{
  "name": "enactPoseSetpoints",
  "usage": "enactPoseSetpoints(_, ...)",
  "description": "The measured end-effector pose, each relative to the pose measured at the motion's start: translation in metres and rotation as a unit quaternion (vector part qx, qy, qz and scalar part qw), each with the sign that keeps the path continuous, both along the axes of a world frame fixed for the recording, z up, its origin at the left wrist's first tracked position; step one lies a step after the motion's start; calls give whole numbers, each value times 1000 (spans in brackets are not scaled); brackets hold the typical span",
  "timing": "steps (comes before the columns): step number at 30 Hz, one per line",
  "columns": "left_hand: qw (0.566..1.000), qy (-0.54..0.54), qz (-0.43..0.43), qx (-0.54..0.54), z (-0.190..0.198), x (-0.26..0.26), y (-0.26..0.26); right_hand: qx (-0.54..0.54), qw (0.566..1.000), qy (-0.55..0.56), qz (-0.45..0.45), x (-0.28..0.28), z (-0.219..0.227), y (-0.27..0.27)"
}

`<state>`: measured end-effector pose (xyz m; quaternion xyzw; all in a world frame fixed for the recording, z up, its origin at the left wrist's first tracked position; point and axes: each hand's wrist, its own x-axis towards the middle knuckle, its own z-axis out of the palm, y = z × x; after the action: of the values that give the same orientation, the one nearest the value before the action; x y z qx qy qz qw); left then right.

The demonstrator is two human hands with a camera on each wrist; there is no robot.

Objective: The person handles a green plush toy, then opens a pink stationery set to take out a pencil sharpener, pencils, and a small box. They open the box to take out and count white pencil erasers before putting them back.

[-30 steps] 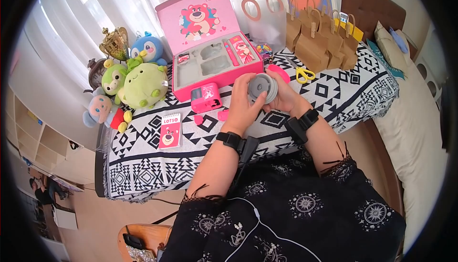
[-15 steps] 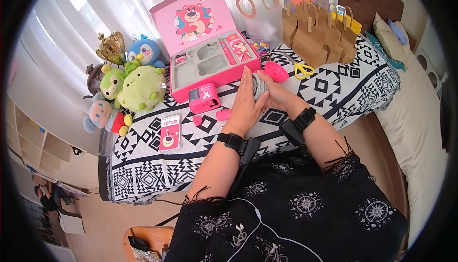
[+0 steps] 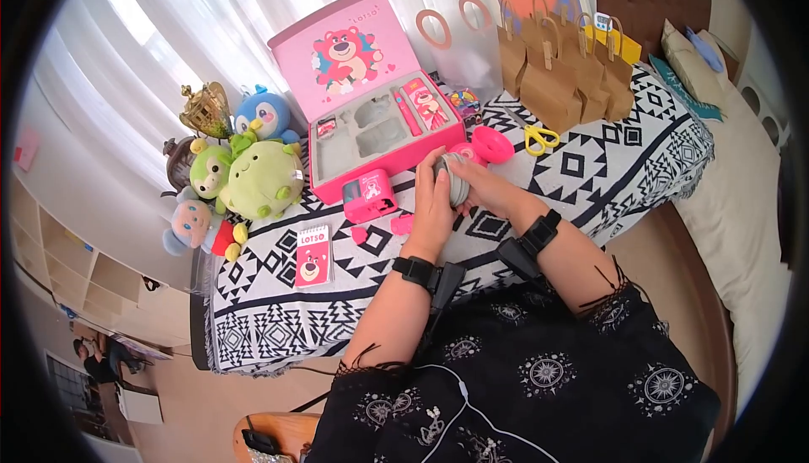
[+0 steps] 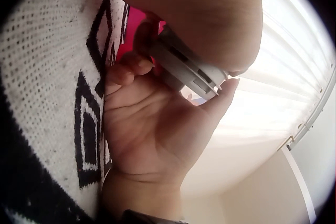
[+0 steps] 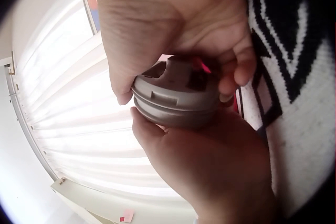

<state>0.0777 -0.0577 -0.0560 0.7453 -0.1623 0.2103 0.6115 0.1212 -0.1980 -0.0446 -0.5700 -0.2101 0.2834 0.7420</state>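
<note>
We note the grey round piece (image 3: 456,181) between the two palms, over the near half of the table and just beyond the wrists; how high it hangs above the patterned cloth (image 3: 270,299) we cannot tell. The left hand (image 3: 432,211) grips it from the left, the right hand (image 3: 499,190) from the right, thumb laid along it; neither is nearer, since both touch. Being round, it has no clear long axis: its groove runs round the rim between the hands, so we read the turning axis as passing from palm to palm. Slots show in the rim in the wrist views; the inside is hidden. Just past the fingers a pink bowl (image 3: 494,144) limits forward travel; left of the hands lie a small pink piece (image 3: 402,224) and the pink toy block (image 3: 371,197), with the notepad (image 3: 313,257) farther left. We judge the freest room to be rightward and back towards the body, where the table edge runs. Farther off stand the open gift box (image 3: 385,160), yellow scissors (image 3: 540,139) and paper bags (image 3: 552,92).
</note>
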Motion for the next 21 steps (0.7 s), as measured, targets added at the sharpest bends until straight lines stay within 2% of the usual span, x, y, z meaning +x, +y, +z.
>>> enactPoseSetpoints(1,999,-23,31,31,3,-1,-1,1,1000,-3,0,0,1,0)
enactPoseSetpoints(4,1000,-6,22,-4,3,1,-2,25,999,-22,-43,-3,5,-2)
enactPoseSetpoints(7,999,16,19,-21,-3,2,-1,57,998,-3,-37,2,2,-3)
enactPoseSetpoints(11,999,2,42,29,-2,0,-1,73,996,19,-54,-1,6,-1)
enactPoseSetpoints(13,995,73,12,-67,0,-3,-4,69,996,19,-52,-2,8,-1)
enactPoseSetpoints(18,997,61,25,-31,-4,0,-1,66,996,32,-59,1,5,0)
enactPoseSetpoints(21,995,81,7,-65,6,-6,-5,70,995,37,-59,4,3,1)
